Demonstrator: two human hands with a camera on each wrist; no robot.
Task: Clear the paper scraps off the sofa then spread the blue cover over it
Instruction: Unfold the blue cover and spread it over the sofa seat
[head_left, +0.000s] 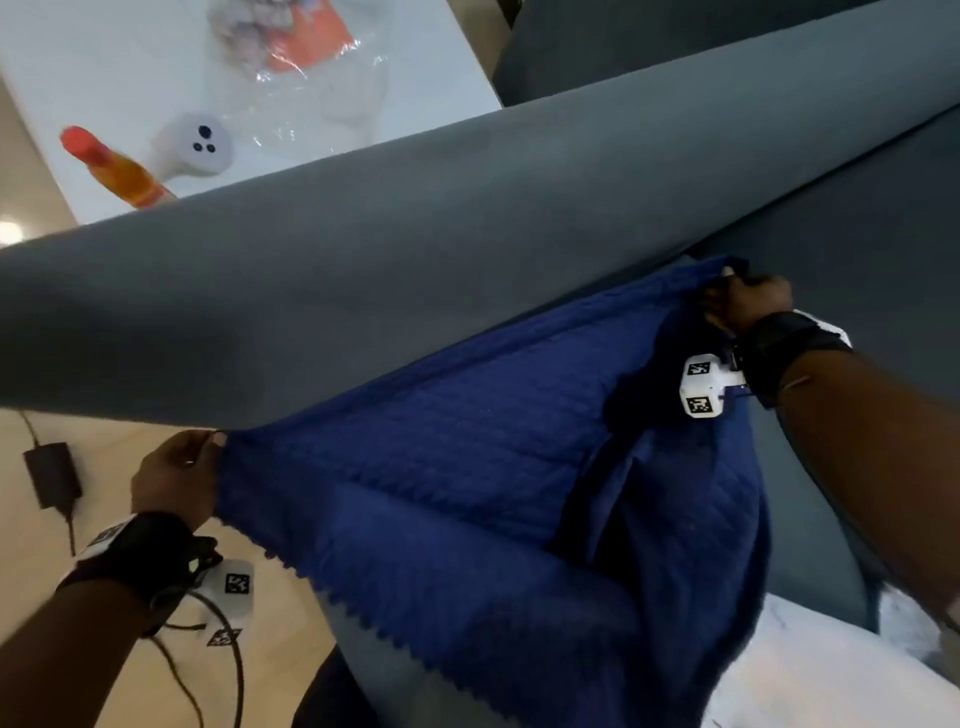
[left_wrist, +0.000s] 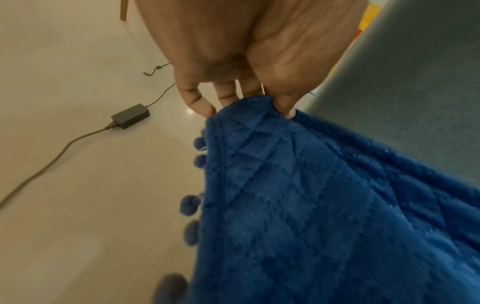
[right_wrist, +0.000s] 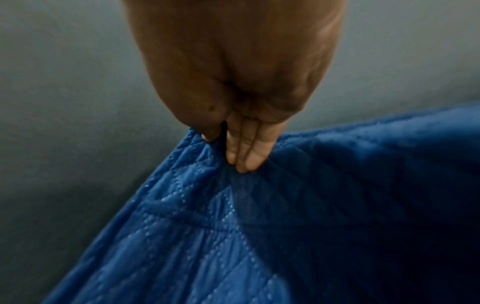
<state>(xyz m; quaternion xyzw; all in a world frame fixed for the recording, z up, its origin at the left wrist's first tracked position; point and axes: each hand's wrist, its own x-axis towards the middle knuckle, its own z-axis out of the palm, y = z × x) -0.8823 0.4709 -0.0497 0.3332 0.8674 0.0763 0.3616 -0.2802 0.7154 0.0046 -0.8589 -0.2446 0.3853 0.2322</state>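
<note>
A blue quilted cover (head_left: 467, 467) with pompom trim hangs stretched between both hands, in front of the grey sofa (head_left: 415, 249). My left hand (head_left: 208, 447) pinches one corner beside the sofa's outer edge; in the left wrist view the thumb and fingers of the left hand (left_wrist: 259, 105) clamp the cover (left_wrist: 311, 205). My right hand (head_left: 727, 286) grips the other corner low against the sofa's inner face. In the right wrist view the right hand (right_wrist: 226, 148) bunches the cover (right_wrist: 233, 226) between thumb and fingers. No paper scraps show on the visible sofa.
A white table (head_left: 415, 78) behind the sofa carries an orange bottle (head_left: 114, 166), a white device (head_left: 192, 145) and a plastic bag (head_left: 301, 47). A black power adapter (head_left: 52, 473) with its cable lies on the pale floor (left_wrist: 78, 205). Something white (head_left: 831, 675) lies at the lower right.
</note>
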